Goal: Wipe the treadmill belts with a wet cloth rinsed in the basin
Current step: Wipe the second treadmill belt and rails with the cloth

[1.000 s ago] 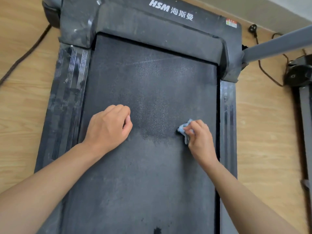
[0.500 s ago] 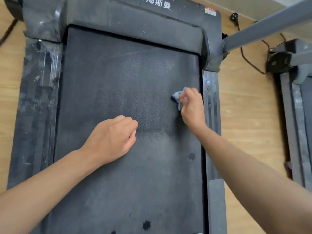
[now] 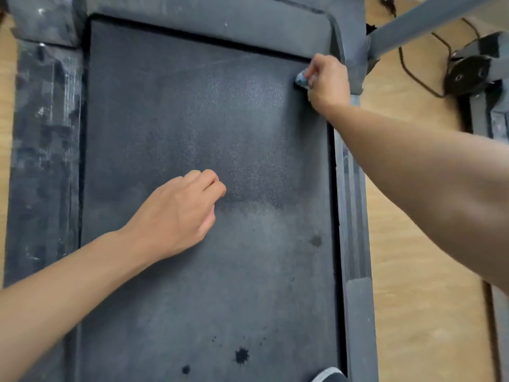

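The right hand [image 3: 327, 81] grips a small blue cloth [image 3: 301, 79] at the belt's [image 3: 176, 111] far right corner. The left hand [image 3: 176, 213] rests curled on it, holding nothing.

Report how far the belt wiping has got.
Done, apparently: the belt below the left hand looks smoother, with dark splashes on it. In hand: the right hand grips the blue cloth at the belt's far right corner. Left: the speckled grey patch mid-belt looks unwiped, and the neighbouring treadmill is barely in view.
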`<state>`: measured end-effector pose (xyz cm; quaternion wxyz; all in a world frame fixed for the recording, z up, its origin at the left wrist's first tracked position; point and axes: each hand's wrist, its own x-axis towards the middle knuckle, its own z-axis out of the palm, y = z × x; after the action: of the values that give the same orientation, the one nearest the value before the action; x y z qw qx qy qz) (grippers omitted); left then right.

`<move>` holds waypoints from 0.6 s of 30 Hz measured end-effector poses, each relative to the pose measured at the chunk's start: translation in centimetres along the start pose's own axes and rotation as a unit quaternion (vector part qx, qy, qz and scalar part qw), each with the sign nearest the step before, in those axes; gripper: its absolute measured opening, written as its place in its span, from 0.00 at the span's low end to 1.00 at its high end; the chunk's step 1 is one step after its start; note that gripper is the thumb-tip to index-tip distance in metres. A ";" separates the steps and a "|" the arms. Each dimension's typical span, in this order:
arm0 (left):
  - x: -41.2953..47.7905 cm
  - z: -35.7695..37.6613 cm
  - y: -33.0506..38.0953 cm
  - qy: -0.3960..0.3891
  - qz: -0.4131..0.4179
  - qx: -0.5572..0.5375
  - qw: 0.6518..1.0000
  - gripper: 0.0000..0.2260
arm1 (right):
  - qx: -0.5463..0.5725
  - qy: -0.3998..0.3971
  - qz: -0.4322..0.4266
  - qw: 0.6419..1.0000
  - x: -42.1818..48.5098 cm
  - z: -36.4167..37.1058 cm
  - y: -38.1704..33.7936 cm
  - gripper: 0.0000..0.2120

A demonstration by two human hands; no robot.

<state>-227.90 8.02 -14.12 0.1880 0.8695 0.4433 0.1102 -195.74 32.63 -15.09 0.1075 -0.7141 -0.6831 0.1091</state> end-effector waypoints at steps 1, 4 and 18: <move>-0.3 -0.1 -0.2 -0.001 -0.002 -0.001 1.000 0.06 | -0.020 0.004 -0.006 1.000 0.1 -0.3 -0.4 0.14; -0.8 -0.6 -0.3 0.002 0.000 -0.010 1.000 0.08 | -0.026 0.015 -0.033 0.999 -3.9 -0.3 -0.7 0.13; 1.3 -0.4 1.2 0.006 0.032 -0.051 0.998 0.11 | -0.006 -0.039 -0.004 0.999 -16.8 -1.1 0.7 0.14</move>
<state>-226.42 8.57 -13.23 0.2259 0.8718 0.4103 0.1435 -195.47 15.78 -14.11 0.0768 -0.7075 -0.6899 0.1327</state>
